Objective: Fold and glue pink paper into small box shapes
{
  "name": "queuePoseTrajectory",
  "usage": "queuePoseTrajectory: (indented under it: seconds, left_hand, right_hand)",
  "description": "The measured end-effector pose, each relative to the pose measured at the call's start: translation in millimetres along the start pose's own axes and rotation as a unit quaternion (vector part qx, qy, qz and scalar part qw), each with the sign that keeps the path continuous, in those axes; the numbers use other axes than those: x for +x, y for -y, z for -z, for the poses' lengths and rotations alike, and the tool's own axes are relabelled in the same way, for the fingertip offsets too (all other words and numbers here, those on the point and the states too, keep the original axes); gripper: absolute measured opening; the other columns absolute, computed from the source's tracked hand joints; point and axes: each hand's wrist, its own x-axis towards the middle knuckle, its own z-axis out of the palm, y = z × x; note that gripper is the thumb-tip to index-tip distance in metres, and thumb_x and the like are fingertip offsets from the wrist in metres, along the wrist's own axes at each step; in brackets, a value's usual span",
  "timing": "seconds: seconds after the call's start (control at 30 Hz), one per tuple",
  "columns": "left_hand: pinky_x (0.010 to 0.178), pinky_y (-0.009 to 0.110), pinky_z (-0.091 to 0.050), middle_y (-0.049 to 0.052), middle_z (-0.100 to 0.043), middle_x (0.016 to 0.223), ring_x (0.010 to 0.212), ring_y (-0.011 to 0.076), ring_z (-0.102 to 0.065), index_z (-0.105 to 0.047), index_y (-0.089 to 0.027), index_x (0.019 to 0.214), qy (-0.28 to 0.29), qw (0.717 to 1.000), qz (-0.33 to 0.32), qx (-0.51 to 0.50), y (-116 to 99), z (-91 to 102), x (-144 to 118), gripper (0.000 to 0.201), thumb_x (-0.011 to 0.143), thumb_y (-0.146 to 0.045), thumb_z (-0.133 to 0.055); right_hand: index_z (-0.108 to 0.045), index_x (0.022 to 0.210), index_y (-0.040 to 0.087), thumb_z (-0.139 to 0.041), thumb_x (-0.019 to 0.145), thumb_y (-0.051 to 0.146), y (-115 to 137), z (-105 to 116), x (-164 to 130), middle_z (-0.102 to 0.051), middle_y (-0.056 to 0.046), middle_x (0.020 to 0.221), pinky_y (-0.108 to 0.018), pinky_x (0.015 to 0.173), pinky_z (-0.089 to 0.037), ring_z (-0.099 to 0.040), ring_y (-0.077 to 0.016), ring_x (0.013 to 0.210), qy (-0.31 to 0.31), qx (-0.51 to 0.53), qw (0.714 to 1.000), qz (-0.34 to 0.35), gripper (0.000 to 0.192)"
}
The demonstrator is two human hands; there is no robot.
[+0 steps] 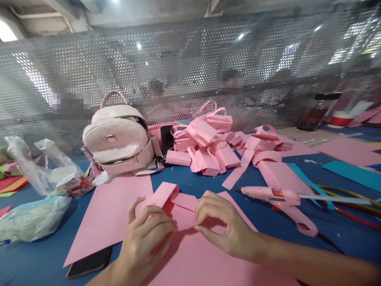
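Both hands work on a folded pink paper piece (166, 198) lying on a larger pink sheet (196, 258) on the blue surface (44, 258). The left hand (145, 238) has its grip pressed together on the near edge of the folded piece, thumb raised and fingers curled over the paper. The right hand (223, 226) pinches a flap of the same piece just to the right of the left grip, its fingertips (199, 227) pushed down on the crease.

Judging from this, the main risk is a crooked fold: the paper piece stands partly open above the left grip, and if either pinch slips, the loose flap could spring back or crease off line. The big sheet under both hands is unweighted and could slide on the smooth surface, dragging the fold with it.

A glue gun (270, 194) lies just right of the right hand, its tip pointing toward that hand. I cannot tell if it is hot; if it is, a sideways sweep of the right wrist could touch the nozzle or smear glue on the sheet. Its cord (351, 202) trails away to the right and could snag.

A dark phone (89, 264) sits partly under another pink sheet (110, 214) left of the left hand, near the edge, where a nudged sheet might push it off. Beyond the grips lie a pile of finished pink paper bags (205, 147) and a pale backpack (119, 137).
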Motion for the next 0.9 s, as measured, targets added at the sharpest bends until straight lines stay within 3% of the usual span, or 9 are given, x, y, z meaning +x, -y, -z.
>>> queuePoseTrajectory:
  seconds: [0.4, 0.9]
  left_hand:
    - [0.115, 0.042, -0.018, -0.006, -0.076, 0.080, 0.084, 0.0156, -0.065, -0.071, -0.027, 0.094, -0.018, 0.999, 0.033, -0.026, 1.4, -3.6, -6.2, 0.017, 0.093, -0.013, -0.062]
    - [0.114, 0.042, -0.017, -0.006, -0.076, 0.080, 0.084, 0.0153, -0.065, -0.071, -0.025, 0.093, -0.016, 0.999, 0.019, -0.022, 4.1, -3.6, -6.2, 0.016, 0.095, -0.015, -0.059]
  right_hand:
    - [-0.057, 0.083, 0.021, -0.062, 0.088, 0.011, -1.5, 1.3, 0.0, -0.063, -0.001, 0.079, -0.033, 0.070, -0.039, -0.049, -0.0189, 0.079, 0.008, 0.007, 1.000, -0.005, 0.012]
    - [-0.058, 0.082, 0.021, -0.063, 0.088, 0.011, -1.1, 4.3, 0.2, -0.062, -0.001, 0.078, -0.033, 0.071, -0.042, -0.052, -0.0187, 0.078, 0.003, 0.036, 0.999, -0.013, 0.013]
